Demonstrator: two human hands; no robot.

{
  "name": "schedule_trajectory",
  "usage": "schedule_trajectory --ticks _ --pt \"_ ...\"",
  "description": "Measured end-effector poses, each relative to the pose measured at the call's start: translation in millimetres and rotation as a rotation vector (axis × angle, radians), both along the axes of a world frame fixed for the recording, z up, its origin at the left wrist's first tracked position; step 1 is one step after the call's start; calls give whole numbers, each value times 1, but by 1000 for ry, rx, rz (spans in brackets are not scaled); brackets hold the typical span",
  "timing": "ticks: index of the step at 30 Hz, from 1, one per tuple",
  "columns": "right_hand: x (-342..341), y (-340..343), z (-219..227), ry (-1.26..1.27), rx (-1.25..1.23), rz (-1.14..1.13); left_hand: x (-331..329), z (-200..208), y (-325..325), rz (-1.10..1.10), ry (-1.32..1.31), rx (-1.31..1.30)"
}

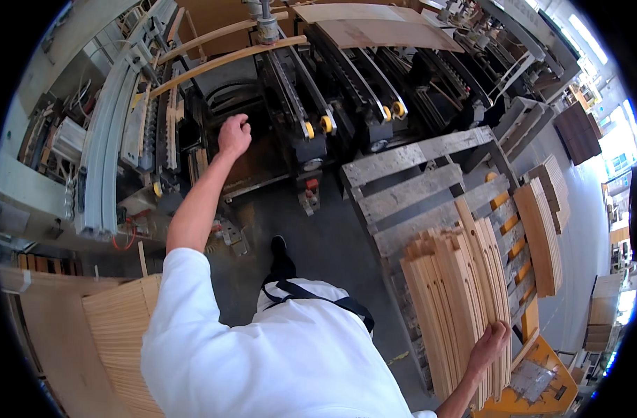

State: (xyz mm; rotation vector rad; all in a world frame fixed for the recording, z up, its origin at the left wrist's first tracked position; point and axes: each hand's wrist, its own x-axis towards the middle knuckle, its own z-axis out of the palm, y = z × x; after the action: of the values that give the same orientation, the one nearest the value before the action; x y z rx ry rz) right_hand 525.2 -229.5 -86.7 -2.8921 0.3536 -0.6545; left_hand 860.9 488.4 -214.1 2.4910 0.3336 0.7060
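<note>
My left hand [235, 135] is raised in the air in front of the machine, fingers loosely bent and a little apart, nothing visible in it. Beyond it, a long curved wooden slat [228, 66] lies across the machine's left side and reaches under a metal cylinder [267, 31]. At lower right, my right hand [491, 341] grips the outer edge of a curved wooden slat [498, 292] in a stack. This stack of slats [444, 306], some with small holes, rests on a worn wooden pallet [409, 188]. The right fingertips are partly hidden.
Machine rails with yellow rollers [325, 124] stick out toward me. Large curved panels [381, 31] lie on top at the back. Another slat stack [539, 237] stands right of the pallet, near a yellow lift base [541, 376]. More stacked wood [120, 334] stands at lower left.
</note>
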Motion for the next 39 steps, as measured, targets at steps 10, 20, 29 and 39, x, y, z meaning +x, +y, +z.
schedule_trajectory --ticks 10,20,29,39 --pt "138 217 56 42 51 250 171 39 170 276 360 268" --pt "298 360 71 71 194 583 199 44 194 10 304 419" --pt "495 530 14 112 114 1162 12 46 42 -310 407 -107" --pt "607 761 -78 58 113 1608 -148 80 -11 -135 627 -352"
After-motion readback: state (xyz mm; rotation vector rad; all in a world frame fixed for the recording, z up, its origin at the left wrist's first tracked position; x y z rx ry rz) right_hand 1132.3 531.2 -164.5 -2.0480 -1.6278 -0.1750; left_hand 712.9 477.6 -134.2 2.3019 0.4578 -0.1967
